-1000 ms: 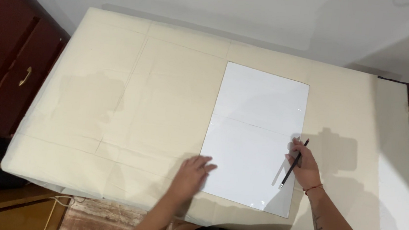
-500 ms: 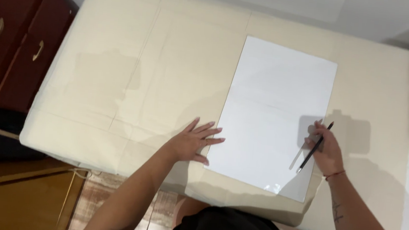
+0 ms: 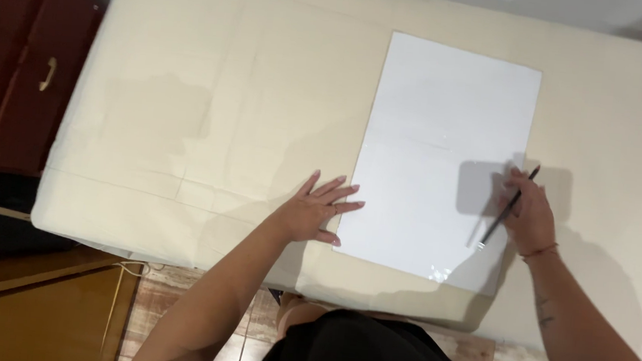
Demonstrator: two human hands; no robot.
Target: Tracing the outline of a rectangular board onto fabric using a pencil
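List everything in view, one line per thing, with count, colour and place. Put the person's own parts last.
Large rectangular white sheet: one, white, lying flat on the table, right of centre.
Thin dark pencil: one, black, held at a slant over the sheet's right edge.
Cloth-covered table: one, cream, filling most of the view.
Dark wooden drawer cabinet: one, reddish brown with two pale curved handles, at the far left.
Light wooden furniture: one, yellow-brown, lower left.
Tiled floor: brownish, below the table's near edge.
Red cord bracelet: one, on the right wrist.
Left hand: one, spread flat at the sheet's lower left edge.
Right hand: one, gripping the pencil.
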